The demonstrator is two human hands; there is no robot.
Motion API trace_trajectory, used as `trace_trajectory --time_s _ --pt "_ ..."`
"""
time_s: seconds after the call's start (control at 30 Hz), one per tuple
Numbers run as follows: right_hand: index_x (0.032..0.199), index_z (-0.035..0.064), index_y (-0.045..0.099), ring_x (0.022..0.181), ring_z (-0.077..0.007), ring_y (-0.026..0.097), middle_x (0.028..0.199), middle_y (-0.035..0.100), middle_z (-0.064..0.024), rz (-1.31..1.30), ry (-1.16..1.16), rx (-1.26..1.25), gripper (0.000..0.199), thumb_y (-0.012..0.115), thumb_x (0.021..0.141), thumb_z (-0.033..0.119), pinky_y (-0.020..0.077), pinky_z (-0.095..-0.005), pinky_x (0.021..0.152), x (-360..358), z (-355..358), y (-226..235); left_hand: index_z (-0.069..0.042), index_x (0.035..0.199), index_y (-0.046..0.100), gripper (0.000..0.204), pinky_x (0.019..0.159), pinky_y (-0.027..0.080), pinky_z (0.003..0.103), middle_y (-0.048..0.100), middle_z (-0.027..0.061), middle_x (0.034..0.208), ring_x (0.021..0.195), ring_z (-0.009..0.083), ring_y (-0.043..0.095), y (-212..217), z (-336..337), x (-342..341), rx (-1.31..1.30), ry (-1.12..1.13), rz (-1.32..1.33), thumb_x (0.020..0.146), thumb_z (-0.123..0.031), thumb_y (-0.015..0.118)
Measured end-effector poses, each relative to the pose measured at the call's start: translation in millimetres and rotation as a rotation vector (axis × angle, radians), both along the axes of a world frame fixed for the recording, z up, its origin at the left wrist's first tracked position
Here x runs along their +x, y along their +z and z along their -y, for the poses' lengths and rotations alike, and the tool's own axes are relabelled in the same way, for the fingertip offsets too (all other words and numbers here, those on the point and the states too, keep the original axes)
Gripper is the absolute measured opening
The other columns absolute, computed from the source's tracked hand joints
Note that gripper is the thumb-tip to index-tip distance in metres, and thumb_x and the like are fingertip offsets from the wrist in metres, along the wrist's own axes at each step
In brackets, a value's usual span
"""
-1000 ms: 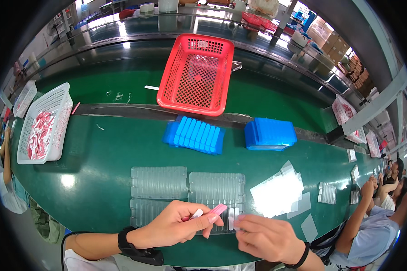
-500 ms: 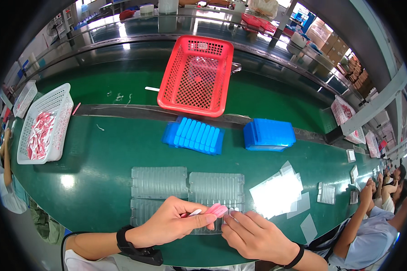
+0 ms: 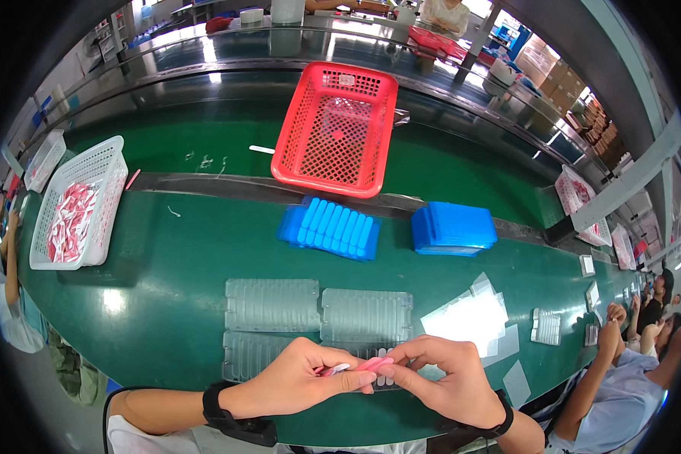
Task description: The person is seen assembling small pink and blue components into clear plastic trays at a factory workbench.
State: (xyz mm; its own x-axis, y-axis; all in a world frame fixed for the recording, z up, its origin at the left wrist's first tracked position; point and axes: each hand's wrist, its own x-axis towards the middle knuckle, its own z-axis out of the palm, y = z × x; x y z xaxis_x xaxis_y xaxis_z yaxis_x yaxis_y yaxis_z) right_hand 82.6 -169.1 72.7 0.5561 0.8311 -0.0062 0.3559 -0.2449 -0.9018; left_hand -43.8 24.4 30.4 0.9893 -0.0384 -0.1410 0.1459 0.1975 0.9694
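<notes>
**Right hand [image 3: 450,382] has moved over to the pink sticks [image 3: 377,365]**

Half a second ago it was down by the white sticks [image 3: 382,352]. Now its fingers are pinching the right end of the pink bunch, and the left hand [image 3: 303,378] has its fingers closed on the other end. So the pink sticks are between both hands, just above the clear trays [image 3: 272,305] on the green bench [image 3: 189,242]. Red basket [image 3: 329,185]'s further back, white basket [image 3: 107,219] off left.

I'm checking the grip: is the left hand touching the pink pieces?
Touching: the head view shows the left hand with the pink pieces pinched between its thumb and fingers.
</notes>
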Motion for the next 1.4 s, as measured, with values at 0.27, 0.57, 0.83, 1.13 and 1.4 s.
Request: trace_trajectory --time_s 0.27,0.57,0.83,1.13,1.4 --pt "0.101 0.0055 0.079 0.074 -0.0099 0.071 0.092 0.078 -0.0061 0.085 -0.139 -0.051 0.014 0.078 0.088 0.011 0.0545 -0.0237 0.061 7 2 7 -0.002 0.099 0.078 0.028 0.056 0.033 0.021 0.06 -0.0069 0.07 0.062 0.0014 0.039 12 -7 1 -0.053 -0.019 -0.221 0.1 -0.028 0.067" --pt "0.098 0.005 0.08 0.069 -0.0087 0.068 0.089 0.078 -0.0057 -0.003 -0.139 -0.117 0.012 0.077 0.089 0.012 0.0516 -0.0224 0.061 17 7 7 -0.002 0.1 0.078 0.022 0.048 0.029 0.021 0.059 -0.0067 0.066 0.055 -0.0001 0.04 1 -2 0 0.021 0.05 -0.055 0.099 -0.022 0.068" --pt "0.093 0.0019 0.074 0.074 -0.0147 0.071 0.096 0.076 -0.0071 0.208 -0.055 0.142 0.015 0.078 0.078 0.0 0.0555 -0.0262 0.063 24 21 13 0.0 0.104 0.077 0.02 0.046 0.03 0.021 0.07 -0.0021 0.078 0.055 -0.0006 0.042 0 -6 0 -0.012 0.13 -0.158 0.099 -0.017 0.067" --pt "0.1 0.0013 0.069 0.086 -0.0172 0.069 0.107 0.071 -0.0092 1.067 0.559 -0.015 0.028 0.073 0.073 0.006 0.0572 -0.0264 0.067 -8 11 -9 0.0 0.089 0.076 0.024 0.051 0.024 0.023 0.047 -0.0085 0.061 0.057 0.0008 0.034 6 -5 2 -0.067 0.183 -0.217 0.099 -0.021 0.068" --pt "0.102 0.0061 0.07 0.088 -0.0123 0.064 0.111 0.07 -0.0037 1.189 0.549 -0.149 0.026 0.076 0.08 0.019 0.0493 -0.0244 0.066 -4 7 -10 0.0 0.089 0.076 0.025 0.052 0.026 0.023 0.047 -0.008 0.062 0.059 0.0014 0.035 5 -4 2 -0.084 0.178 -0.229 0.099 -0.021 0.068"
